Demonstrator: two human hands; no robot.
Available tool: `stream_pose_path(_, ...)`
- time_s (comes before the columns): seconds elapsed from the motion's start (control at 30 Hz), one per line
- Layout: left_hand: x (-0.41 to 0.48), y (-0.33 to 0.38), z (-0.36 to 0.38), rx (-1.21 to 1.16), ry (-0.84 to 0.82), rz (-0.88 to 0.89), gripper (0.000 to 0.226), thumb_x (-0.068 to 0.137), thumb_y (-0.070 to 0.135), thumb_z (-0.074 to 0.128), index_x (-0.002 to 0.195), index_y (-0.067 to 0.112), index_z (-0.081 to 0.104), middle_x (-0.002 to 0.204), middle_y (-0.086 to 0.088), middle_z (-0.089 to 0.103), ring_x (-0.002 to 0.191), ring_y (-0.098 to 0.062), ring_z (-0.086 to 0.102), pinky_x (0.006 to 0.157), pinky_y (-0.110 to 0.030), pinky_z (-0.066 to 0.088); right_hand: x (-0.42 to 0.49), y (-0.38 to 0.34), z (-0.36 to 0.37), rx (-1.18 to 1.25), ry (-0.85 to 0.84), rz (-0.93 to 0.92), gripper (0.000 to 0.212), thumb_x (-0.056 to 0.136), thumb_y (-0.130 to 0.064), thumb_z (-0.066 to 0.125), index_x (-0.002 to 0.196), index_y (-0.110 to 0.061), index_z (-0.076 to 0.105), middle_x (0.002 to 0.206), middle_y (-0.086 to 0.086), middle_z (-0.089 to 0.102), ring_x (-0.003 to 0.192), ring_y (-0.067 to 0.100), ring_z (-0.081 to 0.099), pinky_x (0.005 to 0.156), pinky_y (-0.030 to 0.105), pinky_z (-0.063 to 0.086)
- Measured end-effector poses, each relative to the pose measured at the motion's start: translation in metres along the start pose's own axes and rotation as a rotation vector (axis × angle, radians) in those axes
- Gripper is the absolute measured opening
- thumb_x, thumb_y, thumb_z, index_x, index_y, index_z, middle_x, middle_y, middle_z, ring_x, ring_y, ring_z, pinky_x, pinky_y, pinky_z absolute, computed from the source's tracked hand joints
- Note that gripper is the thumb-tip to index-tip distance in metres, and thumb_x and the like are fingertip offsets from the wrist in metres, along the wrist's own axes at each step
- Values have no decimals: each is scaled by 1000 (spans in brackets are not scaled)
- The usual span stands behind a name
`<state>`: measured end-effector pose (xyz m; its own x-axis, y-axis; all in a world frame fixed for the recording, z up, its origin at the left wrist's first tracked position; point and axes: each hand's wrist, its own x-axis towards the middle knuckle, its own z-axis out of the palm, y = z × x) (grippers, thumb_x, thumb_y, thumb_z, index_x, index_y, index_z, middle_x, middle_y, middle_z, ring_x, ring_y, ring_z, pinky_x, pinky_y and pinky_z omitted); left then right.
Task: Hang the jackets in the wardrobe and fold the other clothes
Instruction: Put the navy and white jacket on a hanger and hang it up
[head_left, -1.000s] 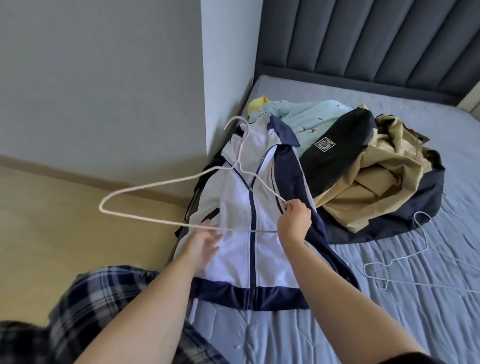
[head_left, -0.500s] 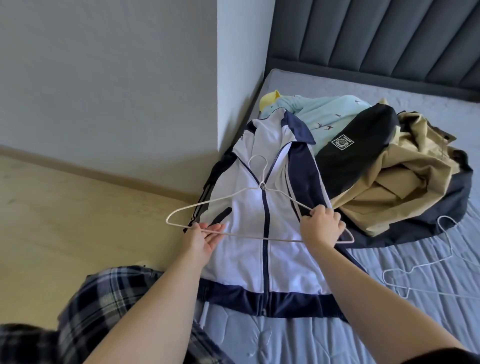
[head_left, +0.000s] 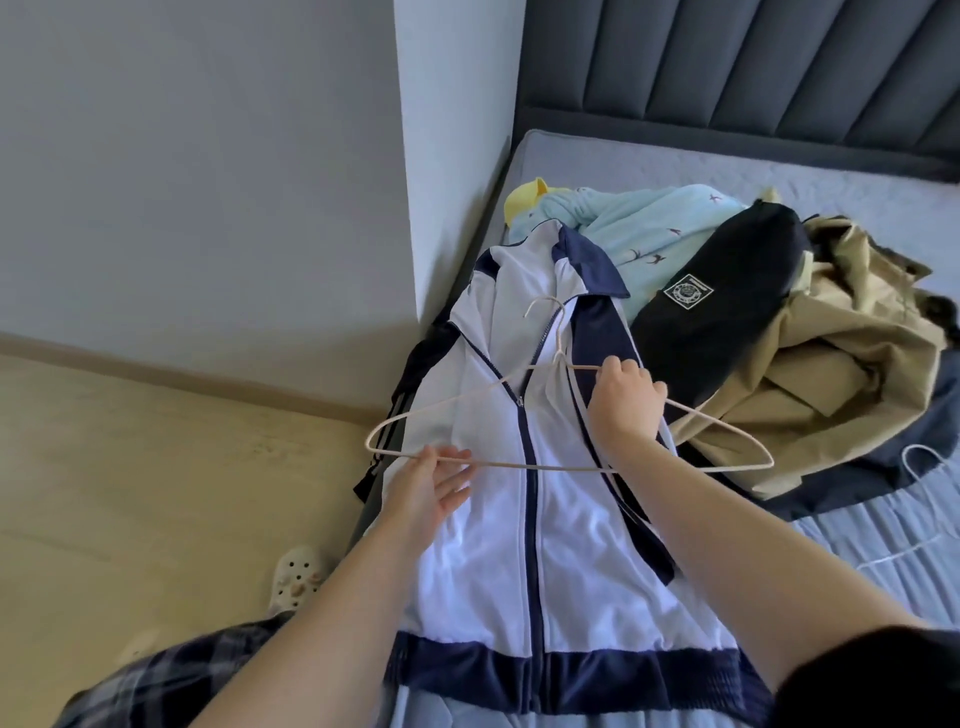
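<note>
While both hands work a pale wire hanger (head_left: 519, 464) above it, a white-and-navy zip jacket (head_left: 561, 561) lies front-up on the bed (head_left: 649, 161).

Right hand (head_left: 626, 402): fingers curled round hanger's right sloping arm, just right of the hook neck. Left hand (head_left: 428, 486): thumb and fingers lightly pinching the bottom bar near its left bend, remaining fingers loosely spread over jacket's white chest. Hanger sits over the half-open zip, hook pointing toward the navy collar. Jacket lies along bed's left edge, hem nearest the person. Just right of it, a heap: light-blue patterned garment (head_left: 670, 228), black piece with a square patch (head_left: 727, 291), tan jacket (head_left: 810, 384). Second wire hanger (head_left: 922, 512) on the bedding, far right. Pale clog (head_left: 296, 577) on wooden floor (head_left: 130, 493), lower left.
</note>
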<state>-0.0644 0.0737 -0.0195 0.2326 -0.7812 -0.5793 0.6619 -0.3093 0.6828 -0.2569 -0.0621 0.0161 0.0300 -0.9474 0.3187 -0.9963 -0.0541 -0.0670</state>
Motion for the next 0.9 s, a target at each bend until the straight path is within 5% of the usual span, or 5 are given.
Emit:
stream_pose_path(0.23,47,19,17,-10,-57,8,26,102,29,37,98,16,60,94,-4,71,87,-22,68,78,-34,48,54,17,15,151,108,47,18,85,4,46,97,-6,56,98,14,58,90,32,52,74,38,36)
stream_pose_path(0.37,77,39,11,-25,290,137,17,96,14,40,103,11,56,88,-6,65,72,-20,65,61,-32,51,77,32,31,119,152,25,20,78,9,48,92,-2,57,93,19,56,86,36,50,75,40,31)
stream_pose_path(0.5,106,60,5,265,577,410,27,89,7,38,106,16,57,99,-7,64,87,-24,63,83,-42,53,89,53,67,48,107,47,19,81,7,48,96,1,59,98,22,56,93,39,50,82,43,29)
stream_pose_path(0.63,133,81,21,603,332,463,29,90,5,41,98,23,62,114,-6,64,105,-18,60,89,-33,48,85,59,98,112,180,70,14,81,9,46,87,4,58,89,26,56,85,41,51,76,43,26)
stream_pose_path(0.9,178,112,78,92,18,72,37,98,16,44,135,19,50,146,-5,39,137,-19,34,107,-31,30,87,58,116,141,233,89,9,82,5,49,78,4,57,81,26,56,77,42,54,74,46,35)
